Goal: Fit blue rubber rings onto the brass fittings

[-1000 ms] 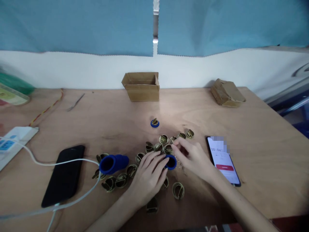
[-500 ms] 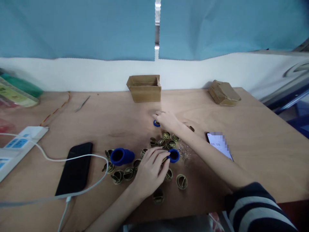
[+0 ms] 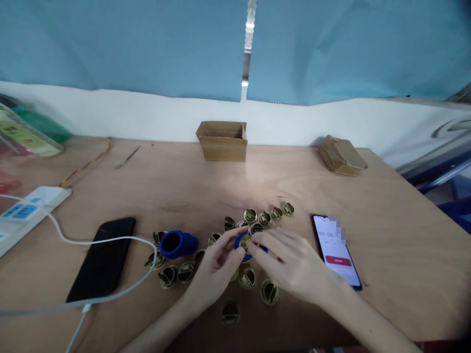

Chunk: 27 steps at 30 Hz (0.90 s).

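Wide wooden table [image 3: 386, 206], and everything happens near its front edge. Taking the ring as centre: a box [image 3: 222, 141] sits far off at twelve o'clock, a black phone [image 3: 101, 260] well out at nine, a lit phone [image 3: 336, 250] at three. A blue tube [image 3: 178, 244] lies on its side close by at nine, with brass caps [image 3: 270, 292] scattered all round.

And there's the ring [image 3: 239, 241], blue with a brass cap seated in it, held just above the pile between both hands. It looks light and rigid; the smooth brass could slip, so the blue rim is the safer place to grip.

The left hand [image 3: 215, 269] comes in from seven o'clock, thumb and fingers pinching the rim. The right hand [image 3: 294, 269] reaches from four o'clock, palm down, fingers long, their tips pinched on the ring's other side.
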{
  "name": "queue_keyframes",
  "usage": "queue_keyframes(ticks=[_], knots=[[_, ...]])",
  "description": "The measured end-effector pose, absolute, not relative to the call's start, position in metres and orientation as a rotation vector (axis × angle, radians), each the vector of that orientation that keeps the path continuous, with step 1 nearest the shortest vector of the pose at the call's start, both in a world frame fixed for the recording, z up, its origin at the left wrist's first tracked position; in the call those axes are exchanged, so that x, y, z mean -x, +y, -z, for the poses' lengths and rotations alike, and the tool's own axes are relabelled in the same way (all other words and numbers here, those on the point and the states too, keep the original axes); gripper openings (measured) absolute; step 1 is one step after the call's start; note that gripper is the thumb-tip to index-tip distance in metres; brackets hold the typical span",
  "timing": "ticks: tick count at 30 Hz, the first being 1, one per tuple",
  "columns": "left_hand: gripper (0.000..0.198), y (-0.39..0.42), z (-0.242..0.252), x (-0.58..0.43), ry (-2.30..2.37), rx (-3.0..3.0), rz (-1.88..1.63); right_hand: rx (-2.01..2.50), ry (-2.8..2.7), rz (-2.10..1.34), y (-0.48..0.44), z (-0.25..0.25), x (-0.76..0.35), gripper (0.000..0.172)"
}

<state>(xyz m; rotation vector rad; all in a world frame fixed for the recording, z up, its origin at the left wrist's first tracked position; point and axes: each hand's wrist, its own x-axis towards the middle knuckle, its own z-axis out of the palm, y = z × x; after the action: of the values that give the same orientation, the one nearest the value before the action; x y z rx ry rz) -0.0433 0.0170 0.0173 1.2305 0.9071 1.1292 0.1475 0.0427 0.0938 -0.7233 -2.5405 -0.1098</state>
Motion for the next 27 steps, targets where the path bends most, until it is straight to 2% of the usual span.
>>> queue_keyframes(ticks=[2,5,8,15,23,27], knots=[[0.037,0.019,-0.017,0.043,0.828,-1.166,-1.131,0.708,-2.496,-0.008,0.040,-0.085,-0.148,0.028],[0.043,0.024,-0.014,0.043,0.760,-1.116,-1.156,0.727,-2.326,-0.406,0.041,-0.075,-0.150,0.015],[0.042,0.024,-0.012,0.043,0.774,-1.124,-1.174,0.784,-2.107,-0.675,0.042,-0.068,-0.153,0.015],[0.032,0.019,-0.013,0.041,0.925,-1.226,-1.129,0.921,-1.978,-0.669,0.039,-0.044,-0.150,0.025],[0.046,0.021,-0.002,0.040,0.925,-1.279,-1.088,0.988,-1.853,-0.668,0.035,-0.025,-0.144,0.021],[0.054,0.019,0.002,0.041,0.946,-1.337,-1.078,0.991,-1.832,-0.699,0.032,-0.022,-0.143,0.031]])
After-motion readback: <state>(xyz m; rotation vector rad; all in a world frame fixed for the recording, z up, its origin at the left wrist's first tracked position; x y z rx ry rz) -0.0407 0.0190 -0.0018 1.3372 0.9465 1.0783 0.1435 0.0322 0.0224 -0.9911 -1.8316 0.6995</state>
